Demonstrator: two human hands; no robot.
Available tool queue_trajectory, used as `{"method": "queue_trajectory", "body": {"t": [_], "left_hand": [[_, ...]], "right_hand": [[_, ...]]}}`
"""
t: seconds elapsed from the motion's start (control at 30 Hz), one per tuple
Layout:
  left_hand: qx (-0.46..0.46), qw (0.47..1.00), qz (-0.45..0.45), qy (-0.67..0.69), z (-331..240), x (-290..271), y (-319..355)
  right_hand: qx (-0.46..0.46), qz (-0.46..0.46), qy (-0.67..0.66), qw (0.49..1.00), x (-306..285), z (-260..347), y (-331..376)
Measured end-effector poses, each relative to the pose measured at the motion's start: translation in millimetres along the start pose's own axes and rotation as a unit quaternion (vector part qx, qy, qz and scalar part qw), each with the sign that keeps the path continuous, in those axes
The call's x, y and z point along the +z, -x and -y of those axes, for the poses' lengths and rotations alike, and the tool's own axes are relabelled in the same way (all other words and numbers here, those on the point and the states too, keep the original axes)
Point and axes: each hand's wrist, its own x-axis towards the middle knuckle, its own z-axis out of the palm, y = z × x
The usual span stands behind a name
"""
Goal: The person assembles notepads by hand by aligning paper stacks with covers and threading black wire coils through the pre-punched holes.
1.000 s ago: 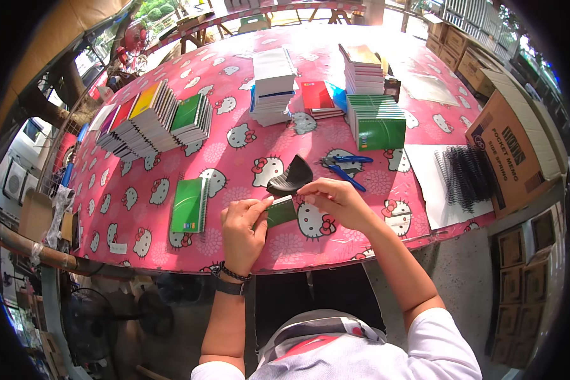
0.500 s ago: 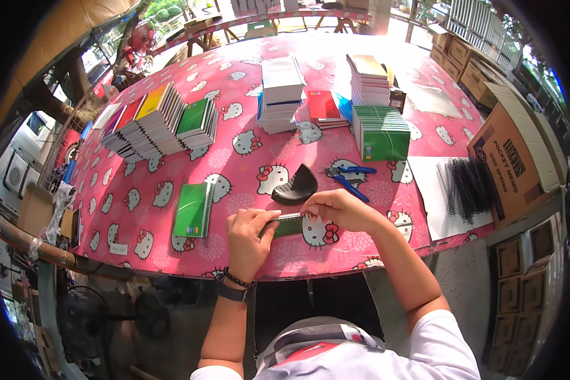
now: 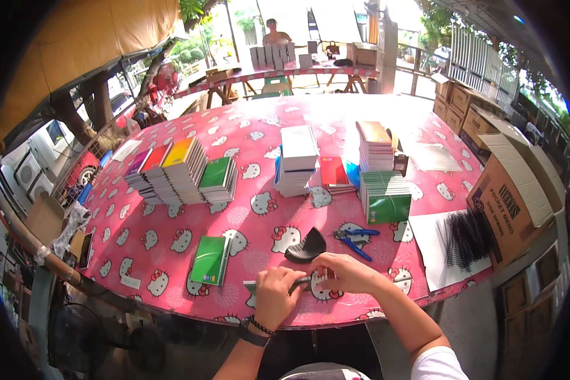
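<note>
Near the table's front edge, my left hand is closed over a small green notebook, hiding most of it. Only a strip at the notebook's left end shows. A short dark strip, perhaps spiral wire, shows between my two hands. Just to the right, my right hand has its fingers pinched together; what they hold is too small to make out. Beyond my hands lie a black wedge-shaped thing and blue-handled cutting pliers. Another green spiral notebook lies to the left.
Spiral notebook stacks stand at the left back; white-topped and green stacks stand further right. Black spiral coils lie on a white sheet beside an open carton. A person sits at a far table.
My left hand has shifted right along the green notebook, closer to my right hand, uncovering the notebook's left end. The whole view has tilted up, bringing the person at the far table into sight.
</note>
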Motion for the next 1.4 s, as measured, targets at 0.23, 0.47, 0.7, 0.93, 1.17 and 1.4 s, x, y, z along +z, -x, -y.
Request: {"method": "queue_trajectory", "body": {"t": [0.23,0.47,0.7,0.93,1.17,1.4], "left_hand": [[0.004,1.000,0.003,0.021,-4,2,2],[0.021,0.999,0.026,0.018,1,0,3],[0.037,0.999,0.017,0.010,2,3,3],[0.026,0.999,0.037,0.001,7,7,5],[0.040,0.999,0.020,0.031,10,7,7],[0.060,0.998,-0.011,0.000,6,13,4]], "right_hand": [[0.017,0.061,0.084,0.994,0,-4,3],[0.123,0.145,-0.029,0.981,-17,-3,-11],[0.100,-0.129,0.255,0.953,20,-43,-49],[0.132,-0.113,0.309,0.935,36,-48,-64],[0.159,-0.077,0.201,0.963,35,-41,-65],[-0.029,-0.194,0.262,0.945,11,-30,-27]]}}
